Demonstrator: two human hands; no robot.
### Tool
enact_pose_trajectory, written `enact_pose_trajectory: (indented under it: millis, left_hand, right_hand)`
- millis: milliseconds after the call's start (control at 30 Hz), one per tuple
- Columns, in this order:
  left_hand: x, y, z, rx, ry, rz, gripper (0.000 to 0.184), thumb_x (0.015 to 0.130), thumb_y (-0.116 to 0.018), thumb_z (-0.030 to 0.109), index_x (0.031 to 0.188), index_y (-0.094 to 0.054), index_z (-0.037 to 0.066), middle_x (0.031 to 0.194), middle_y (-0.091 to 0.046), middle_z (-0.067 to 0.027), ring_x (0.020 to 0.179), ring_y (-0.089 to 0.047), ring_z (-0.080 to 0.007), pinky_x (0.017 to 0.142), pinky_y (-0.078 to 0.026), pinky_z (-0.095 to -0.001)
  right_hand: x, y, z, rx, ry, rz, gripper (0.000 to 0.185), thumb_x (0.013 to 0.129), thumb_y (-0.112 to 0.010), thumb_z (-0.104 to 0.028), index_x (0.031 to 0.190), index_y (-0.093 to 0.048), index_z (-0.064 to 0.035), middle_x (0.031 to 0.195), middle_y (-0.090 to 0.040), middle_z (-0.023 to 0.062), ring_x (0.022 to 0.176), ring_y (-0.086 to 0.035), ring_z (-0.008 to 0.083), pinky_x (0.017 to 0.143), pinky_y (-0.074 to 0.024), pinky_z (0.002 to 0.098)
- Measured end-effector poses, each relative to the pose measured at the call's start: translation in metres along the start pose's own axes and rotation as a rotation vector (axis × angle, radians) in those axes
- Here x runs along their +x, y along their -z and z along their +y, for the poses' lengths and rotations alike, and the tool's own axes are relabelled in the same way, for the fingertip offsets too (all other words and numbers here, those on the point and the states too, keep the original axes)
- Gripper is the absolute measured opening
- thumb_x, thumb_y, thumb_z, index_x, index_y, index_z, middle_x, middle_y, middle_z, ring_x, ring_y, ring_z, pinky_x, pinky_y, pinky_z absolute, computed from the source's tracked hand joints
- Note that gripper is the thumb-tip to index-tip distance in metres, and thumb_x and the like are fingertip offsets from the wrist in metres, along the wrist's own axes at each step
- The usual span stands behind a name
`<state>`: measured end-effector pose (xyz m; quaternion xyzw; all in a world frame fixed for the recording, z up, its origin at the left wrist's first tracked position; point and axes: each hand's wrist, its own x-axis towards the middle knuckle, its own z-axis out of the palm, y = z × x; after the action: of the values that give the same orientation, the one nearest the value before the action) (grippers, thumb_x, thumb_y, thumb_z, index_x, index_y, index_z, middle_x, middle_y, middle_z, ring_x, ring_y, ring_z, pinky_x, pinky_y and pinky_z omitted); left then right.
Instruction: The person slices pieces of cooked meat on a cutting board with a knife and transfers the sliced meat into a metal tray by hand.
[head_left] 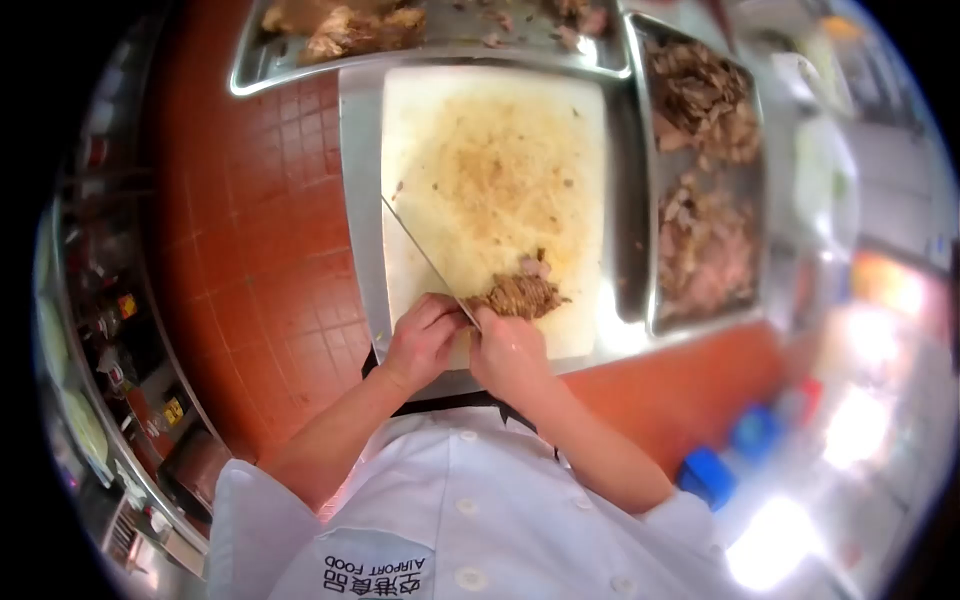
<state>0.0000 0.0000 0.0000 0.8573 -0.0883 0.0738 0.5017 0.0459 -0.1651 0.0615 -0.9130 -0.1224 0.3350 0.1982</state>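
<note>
My right hand (pixel 508 348) is closed around the handle of a long knife (pixel 424 253), low on the white cutting board (pixel 430 110). The thin blade slants away to the far left, its tip near the board's left edge. Sliced cooked meat (pixel 522 294) lies in a brown, layered pile just beyond my right knuckles. My left hand (pixel 424 338) is beside the blade's near end, close to my right hand. Its fingers are curled together, and whatever they grip is hidden.
A metal tray (pixel 470 62) with meat pieces spans the far side. To the right, another metal tray (pixel 650 250) holds heaps of sliced meat. Red-brown floor tiles (pixel 260 230) show at left, and blue containers (pixel 708 478) at lower right. Crumbs and brown stains mark the board.
</note>
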Motion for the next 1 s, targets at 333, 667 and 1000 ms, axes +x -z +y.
enact_pose_trajectory:
  millis: [333, 667, 1000]
  left_hand:
    - [0.004, 0.004, -0.001, 0.037, -0.015, 0.025, 0.02, 0.074, -0.071, -0.006, 0.092, -0.07, 0.002, 0.097, -0.068, -0.0114, 0.088, -0.066, -0.0338, 0.073, -0.055, -0.0418]
    - [0.005, 0.002, -0.002, 0.038, 0.004, 0.028, 0.023, 0.075, -0.072, -0.006, 0.096, -0.074, 0.003, 0.098, -0.069, -0.0121, 0.086, -0.067, -0.033, 0.072, -0.056, -0.0412]
    - [0.001, -0.001, -0.006, 0.053, -0.005, 0.016, 0.023, 0.075, -0.071, -0.007, 0.096, -0.073, 0.002, 0.098, -0.069, -0.0127, 0.086, -0.066, -0.0342, 0.072, -0.056, -0.0418]
  right_hand:
    - [-0.059, 0.036, 0.007, 0.002, -0.039, -0.092, 0.012, 0.091, -0.066, -0.014, 0.093, -0.064, -0.0019, 0.072, -0.068, 0.0226, 0.071, -0.068, 0.0447, 0.069, -0.0539, 0.0551]
    - [-0.025, 0.034, 0.002, 0.173, -0.019, -0.03, 0.014, 0.093, -0.065, -0.013, 0.092, -0.064, 0.0002, 0.076, -0.069, 0.0264, 0.078, -0.068, 0.0477, 0.073, -0.0538, 0.0561]
    - [-0.027, 0.025, 0.006, 0.105, -0.03, -0.104, 0.012, 0.09, -0.064, -0.012, 0.091, -0.065, -0.0006, 0.078, -0.07, 0.0249, 0.075, -0.068, 0.0468, 0.071, -0.0541, 0.0559]
